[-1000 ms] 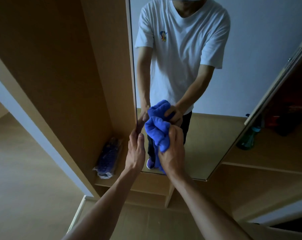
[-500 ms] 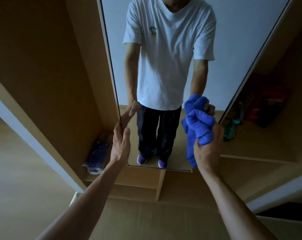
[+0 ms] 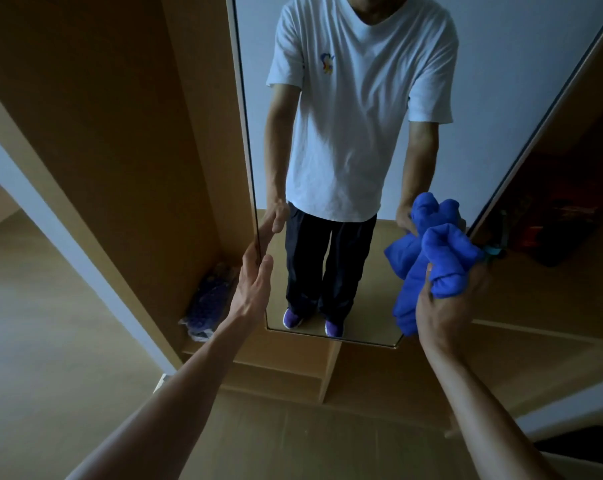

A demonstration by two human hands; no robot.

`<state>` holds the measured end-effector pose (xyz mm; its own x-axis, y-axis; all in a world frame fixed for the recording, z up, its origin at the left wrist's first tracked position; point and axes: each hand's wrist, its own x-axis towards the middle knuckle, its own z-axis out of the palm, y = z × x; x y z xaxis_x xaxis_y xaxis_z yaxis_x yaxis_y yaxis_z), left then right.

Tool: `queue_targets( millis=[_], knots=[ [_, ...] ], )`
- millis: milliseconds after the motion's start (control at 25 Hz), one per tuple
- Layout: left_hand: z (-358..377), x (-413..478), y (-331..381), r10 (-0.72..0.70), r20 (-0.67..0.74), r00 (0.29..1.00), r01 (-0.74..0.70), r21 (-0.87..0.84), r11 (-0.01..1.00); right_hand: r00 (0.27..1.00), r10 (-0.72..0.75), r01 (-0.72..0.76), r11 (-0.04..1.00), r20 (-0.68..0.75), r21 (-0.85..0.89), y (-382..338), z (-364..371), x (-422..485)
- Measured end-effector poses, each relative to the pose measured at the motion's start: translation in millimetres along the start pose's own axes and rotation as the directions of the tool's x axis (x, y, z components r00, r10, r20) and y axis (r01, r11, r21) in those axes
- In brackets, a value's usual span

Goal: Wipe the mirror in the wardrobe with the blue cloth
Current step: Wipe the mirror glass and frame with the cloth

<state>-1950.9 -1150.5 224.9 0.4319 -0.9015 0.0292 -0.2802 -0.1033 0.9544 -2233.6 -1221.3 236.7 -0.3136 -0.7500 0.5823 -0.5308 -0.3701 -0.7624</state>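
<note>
Mirror (image 3: 501,98) stands upright inside the wooden wardrobe (image 3: 120,133), its lower edge just above a shelf (image 3: 286,351); in the glass you see your own reflection, white T-shirt and dark trousers; your left hand (image 3: 253,289) pinches the mirror's left edge, thumb on the front, fingers (image 3: 250,254) straight and pressed together along the rim; your right hand (image 3: 445,313) is low down near the right edge, its fingers curled tight round the bunched blue cloth (image 3: 442,261); the cloth meets its own reflection, so it appears to touch the glass; a dark wrapped bundle (image 3: 210,299) lies on the shelf just left of the mirror.
</note>
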Motion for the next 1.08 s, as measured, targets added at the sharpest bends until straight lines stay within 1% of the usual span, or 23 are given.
queue_targets(
  millis=[80,200,280,360,400,480,560,640,760,920,1080],
  knots=[
    [-3,2,-2,-0.016,0.017,1.000,0.016,-0.001,1.000,0.999,-0.034,0.034,0.999,-0.013,-0.005,-13,9,-7],
    [-7,4,-5,-0.043,0.036,0.998,0.043,-0.004,0.999,0.989,-0.146,0.146,0.989,0.015,0.034,-33,25,-19],
    [-8,5,-8,-0.045,0.046,0.998,0.045,0.000,0.999,0.983,-0.155,0.158,0.987,0.103,-0.021,-41,41,-29],
    [-10,6,-11,-0.029,0.048,0.998,0.030,-0.016,0.999,0.966,-0.107,0.134,0.986,0.237,-0.102,-49,58,-37],
    [-11,6,-12,-0.023,0.048,0.999,0.024,-0.025,0.999,0.956,-0.119,0.160,0.977,0.267,-0.139,-54,66,-42],
    [-13,7,-12,-0.019,0.049,0.999,0.021,-0.038,0.999,0.933,-0.229,0.287,0.939,0.276,-0.191,-65,77,-53],
    [-15,9,-11,-0.023,0.052,0.998,0.027,-0.077,0.997,0.887,-0.339,0.411,0.889,0.313,-0.201,-74,90,-62],
    [-17,9,-13,-0.042,0.063,0.997,0.048,-0.102,0.994,0.828,-0.398,0.502,0.840,0.395,-0.207,-80,103,-69],
    [-21,10,-18,-0.068,0.081,0.994,0.077,-0.113,0.991,0.725,-0.476,0.639,0.734,0.498,-0.230,-85,116,-74],
    [-25,18,-25,-0.060,0.106,0.993,0.073,-0.123,0.990,0.627,-0.507,0.727,0.653,0.591,-0.211,-90,119,-73],
    [-24,25,-28,-0.064,0.126,0.990,0.086,-0.176,0.981,0.575,-0.504,0.772,0.596,0.645,-0.223,-91,124,-78]
  ],
)
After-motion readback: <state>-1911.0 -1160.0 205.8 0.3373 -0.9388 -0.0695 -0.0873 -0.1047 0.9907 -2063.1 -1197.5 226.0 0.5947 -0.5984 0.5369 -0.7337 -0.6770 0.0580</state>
